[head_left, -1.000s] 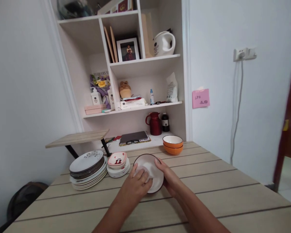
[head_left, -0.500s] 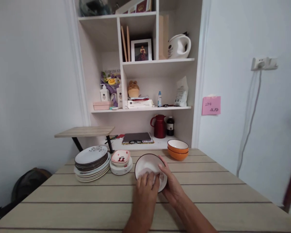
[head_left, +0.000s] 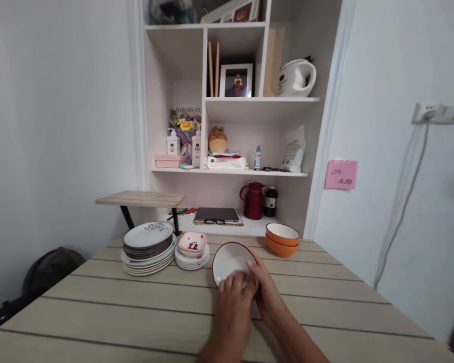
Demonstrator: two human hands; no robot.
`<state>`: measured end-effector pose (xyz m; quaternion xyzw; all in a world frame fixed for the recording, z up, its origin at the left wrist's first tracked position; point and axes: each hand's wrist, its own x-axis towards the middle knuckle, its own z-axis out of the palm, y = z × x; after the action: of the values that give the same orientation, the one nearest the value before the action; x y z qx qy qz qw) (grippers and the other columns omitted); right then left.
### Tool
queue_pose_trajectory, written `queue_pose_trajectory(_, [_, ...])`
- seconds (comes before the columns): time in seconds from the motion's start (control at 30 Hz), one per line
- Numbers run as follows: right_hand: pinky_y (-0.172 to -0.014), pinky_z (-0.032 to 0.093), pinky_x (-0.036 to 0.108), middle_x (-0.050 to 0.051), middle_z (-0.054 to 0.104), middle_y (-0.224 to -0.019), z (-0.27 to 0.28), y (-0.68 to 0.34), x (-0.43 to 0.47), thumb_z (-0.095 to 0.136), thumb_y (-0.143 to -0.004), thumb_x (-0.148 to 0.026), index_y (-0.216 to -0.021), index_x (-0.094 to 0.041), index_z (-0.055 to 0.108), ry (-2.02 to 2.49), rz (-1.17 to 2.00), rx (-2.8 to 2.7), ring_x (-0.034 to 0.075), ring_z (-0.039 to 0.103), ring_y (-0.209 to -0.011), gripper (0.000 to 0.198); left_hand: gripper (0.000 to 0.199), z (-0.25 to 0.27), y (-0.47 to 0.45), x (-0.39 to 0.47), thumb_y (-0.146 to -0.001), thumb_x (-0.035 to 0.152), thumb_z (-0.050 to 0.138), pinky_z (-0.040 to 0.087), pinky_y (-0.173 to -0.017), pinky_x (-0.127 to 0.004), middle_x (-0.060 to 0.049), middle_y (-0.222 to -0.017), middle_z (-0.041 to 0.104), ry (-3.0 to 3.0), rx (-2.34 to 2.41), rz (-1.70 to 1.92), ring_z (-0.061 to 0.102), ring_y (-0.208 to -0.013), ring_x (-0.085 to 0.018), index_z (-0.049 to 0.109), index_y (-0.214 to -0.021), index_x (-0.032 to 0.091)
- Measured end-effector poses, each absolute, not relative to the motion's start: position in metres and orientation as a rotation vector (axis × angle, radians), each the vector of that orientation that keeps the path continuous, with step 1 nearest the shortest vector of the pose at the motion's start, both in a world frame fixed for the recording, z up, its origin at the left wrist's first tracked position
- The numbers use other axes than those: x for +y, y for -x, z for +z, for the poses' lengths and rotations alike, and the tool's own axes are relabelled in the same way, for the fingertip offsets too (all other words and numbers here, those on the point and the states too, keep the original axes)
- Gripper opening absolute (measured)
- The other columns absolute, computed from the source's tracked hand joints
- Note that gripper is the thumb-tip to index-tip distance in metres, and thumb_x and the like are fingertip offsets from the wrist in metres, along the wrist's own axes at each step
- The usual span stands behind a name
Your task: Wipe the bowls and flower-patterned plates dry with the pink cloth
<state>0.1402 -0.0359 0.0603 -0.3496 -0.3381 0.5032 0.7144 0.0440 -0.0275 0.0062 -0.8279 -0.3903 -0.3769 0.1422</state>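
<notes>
Round bowl (head_left: 229,259) sat tilted over the worktop (head_left: 155,307), left of the right grip (head_left: 268,286), which pinched its rim. Left grip (head_left: 233,302) crossed the near rim, fingers inside; hold unclear

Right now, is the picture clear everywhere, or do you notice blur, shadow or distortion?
In the head view: the bowl shows no strong glare; the left hand looks soft toward its wrist; the cable casts a faint shadow on the wall; the cabinet widens upward, suggesting lens distortion.

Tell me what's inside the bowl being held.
Fingers of the left hand reach into the bowl, whose pale far interior shows; anything beneath them is covered.
</notes>
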Motion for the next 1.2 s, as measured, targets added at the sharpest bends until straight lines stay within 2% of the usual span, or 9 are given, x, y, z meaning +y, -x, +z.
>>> queue_pose_trajectory(0.17, [-0.084,0.047,0.034,0.005,0.072,-0.112,0.066,-0.159,-0.036,0.072,-0.07,-0.029,-0.118,-0.022,0.066,0.774,1.119,-0.842,0.026,0.063,-0.101,0.049,0.049,0.015,-0.01,-0.011,-0.095,0.019,0.054,0.045,-0.103,-0.036,0.0,-0.138,0.057,2.586,-0.67,-0.855,0.048,-0.127,-0.019,0.048,-0.14,0.036])
queue_pose_trajectory(0.27, [-0.084,0.046,0.032,0.004,0.073,-0.108,0.067,-0.166,-0.038,0.072,-0.069,-0.023,-0.117,-0.022,0.066,0.775,1.178,-0.968,0.024,0.063,-0.099,0.049,0.044,0.03,0.014,-0.002,-0.098,0.023,0.051,0.041,-0.107,-0.035,0.003,-0.14,0.056,2.613,-0.501,-0.702,0.048,-0.127,-0.017,0.049,-0.138,0.039])
queue_pose_trajectory(0.47, [-0.083,0.048,0.033,0.004,0.07,-0.121,0.06,-0.167,-0.036,0.077,-0.069,-0.025,-0.123,-0.027,0.062,0.679,1.374,-0.875,0.023,0.064,-0.099,0.056,0.034,0.014,0.022,0.013,-0.099,0.024,0.048,0.036,-0.109,-0.038,-0.001,-0.132,0.062,2.354,-0.444,-0.733,0.053,-0.124,-0.017,0.055,-0.132,0.029])
queue_pose_trajectory(0.63, [-0.089,0.047,0.034,0.002,0.071,-0.117,0.055,-0.165,-0.03,0.079,-0.073,-0.033,-0.136,-0.034,0.05,0.524,1.387,-0.745,0.022,0.065,-0.099,0.069,0.031,-0.004,-0.015,0.009,-0.097,0.018,0.048,0.047,-0.098,-0.038,-0.003,-0.119,0.068,2.213,-0.671,-1.043,0.06,-0.111,-0.02,0.06,-0.124,0.024])
queue_pose_trajectory(0.77, [-0.085,0.049,0.034,0.001,0.072,-0.105,0.053,-0.159,-0.027,0.081,-0.071,-0.038,-0.14,-0.036,0.045,0.453,1.363,-0.755,0.02,0.065,-0.089,0.077,0.042,0.004,-0.046,-0.007,-0.09,0.006,0.047,0.053,-0.092,-0.039,-0.008,-0.122,0.067,2.181,-1.037,-1.279,0.061,-0.11,-0.023,0.058,-0.129,0.018])
queue_pose_trajectory(0.9, [-0.086,0.048,0.037,-0.001,0.069,-0.095,0.054,-0.151,-0.032,0.077,-0.075,-0.042,-0.144,-0.039,0.038,0.455,1.364,-0.754,0.02,0.064,-0.086,0.08,0.053,0.011,-0.058,-0.022,-0.088,0.002,0.045,0.054,-0.09,-0.041,-0.008,-0.124,0.066,2.163,-1.082,-1.39,0.06,-0.112,-0.025,0.053,-0.136,0.021])
queue_pose_trajectory(1.07, [-0.091,0.046,0.039,0.001,0.068,-0.1,0.059,-0.143,-0.042,0.071,-0.079,-0.047,-0.148,-0.039,0.034,0.539,1.272,-0.84,0.022,0.063,-0.088,0.079,0.055,0.008,-0.051,-0.023,-0.087,-0.001,0.045,0.055,-0.089,-0.043,-0.007,-0.127,0.065,2.21,-1.068,-1.31,0.06,-0.113,-0.024,0.052,-0.137,0.021])
queue_pose_trajectory(1.2, [-0.097,0.044,0.041,0.003,0.065,-0.119,0.057,-0.142,-0.04,0.079,-0.072,-0.045,-0.148,-0.039,0.035,0.623,1.217,-0.84,0.023,0.063,-0.098,0.089,0.049,0.008,-0.053,-0.023,-0.089,0.001,0.043,0.055,-0.089,-0.042,-0.008,-0.123,0.066,2.212,-1.082,-1.26,0.06,-0.111,-0.024,0.055,-0.133,0.019])
